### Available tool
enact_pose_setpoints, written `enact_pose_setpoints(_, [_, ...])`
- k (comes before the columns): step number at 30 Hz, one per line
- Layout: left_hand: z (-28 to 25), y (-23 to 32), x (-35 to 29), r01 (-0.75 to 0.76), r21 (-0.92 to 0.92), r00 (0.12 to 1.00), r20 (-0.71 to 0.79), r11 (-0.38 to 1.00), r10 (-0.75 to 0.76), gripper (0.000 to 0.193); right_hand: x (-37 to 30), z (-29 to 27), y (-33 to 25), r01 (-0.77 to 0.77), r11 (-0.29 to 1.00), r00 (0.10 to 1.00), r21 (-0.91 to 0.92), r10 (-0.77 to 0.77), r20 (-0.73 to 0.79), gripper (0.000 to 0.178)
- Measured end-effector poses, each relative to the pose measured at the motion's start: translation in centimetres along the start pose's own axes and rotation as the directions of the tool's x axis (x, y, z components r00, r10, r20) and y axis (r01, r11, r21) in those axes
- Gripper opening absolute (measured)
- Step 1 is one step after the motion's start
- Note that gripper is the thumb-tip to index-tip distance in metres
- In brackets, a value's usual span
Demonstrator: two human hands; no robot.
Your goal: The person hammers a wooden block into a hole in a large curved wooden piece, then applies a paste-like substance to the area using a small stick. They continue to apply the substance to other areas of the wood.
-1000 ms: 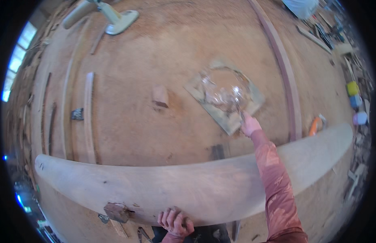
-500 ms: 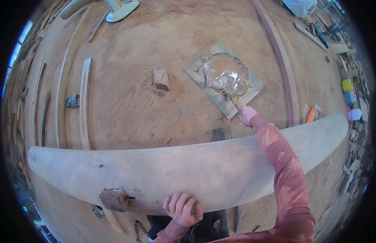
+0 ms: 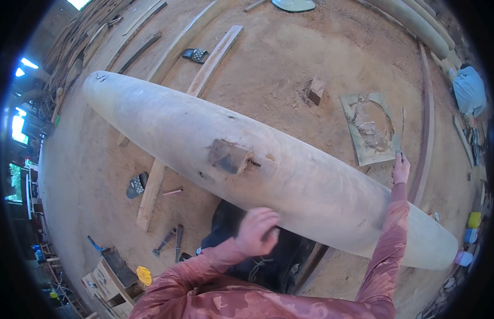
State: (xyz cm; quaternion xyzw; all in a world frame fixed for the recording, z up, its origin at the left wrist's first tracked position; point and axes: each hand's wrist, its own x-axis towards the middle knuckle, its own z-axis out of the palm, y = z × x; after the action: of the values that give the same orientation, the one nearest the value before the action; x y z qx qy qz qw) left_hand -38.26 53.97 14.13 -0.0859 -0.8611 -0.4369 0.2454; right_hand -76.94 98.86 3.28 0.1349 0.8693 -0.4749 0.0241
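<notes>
A long, pale, smooth timber (image 3: 321, 175), tapered toward both ends, lies slantwise in front of me. On its upper side sits a rough brown wooden block (image 3: 229, 156). My left hand (image 3: 258, 231) is just off the timber's near edge, blurred, fingers loosely curled away from the thumb with nothing visible in it. Beyond the timber, my right hand (image 3: 401, 169) is closed round a thin, spatula-like tool (image 3: 403, 127) that points upward. Next to it lies a flat square board (image 3: 382, 156) bearing a wet, shiny brown paste (image 3: 372, 125).
A small wooden block (image 3: 315, 91) stands on the dirt floor beyond the timber. Slippers (image 3: 195, 55) lie by the long planks (image 3: 217, 56) at left. Hammers (image 3: 164, 242) lie near my lap. At far right are another person (image 3: 469, 90) and coloured jugs (image 3: 471, 235).
My left hand has lifted off the timber toward me. My right hand has drawn the tool out of the paste to the board's right side. The view has turned left.
</notes>
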Motion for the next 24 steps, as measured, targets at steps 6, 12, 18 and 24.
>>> enact_pose_setpoints(6, [-10.3,-5.3,-3.4,0.173,0.323,0.955,-0.285,0.93,-0.078,0.039,-7.6,-0.7,-3.7,0.197,0.961,0.957,-0.195,-0.232,-0.175,0.032])
enact_pose_setpoints(12, [-20.0,-18.6,4.5,0.488,0.508,0.818,-0.549,0.709,-0.17,0.035,-23.3,-1.4,-15.2,0.518,0.824,0.855,-0.228,-0.488,0.177,0.03])
enact_pose_setpoints(18, [-20.3,-26.1,10.6,0.537,0.565,0.776,-0.622,0.626,-0.104,0.034,-41.3,0.1,-21.9,0.216,0.976,0.941,-0.023,-0.202,0.273,0.035])
enact_pose_setpoints(24, [-20.1,-27.3,9.4,0.572,0.523,0.78,-0.585,0.632,-0.222,0.034,-46.2,1.8,-24.4,0.351,0.93,0.856,-0.109,-0.271,0.44,0.053])
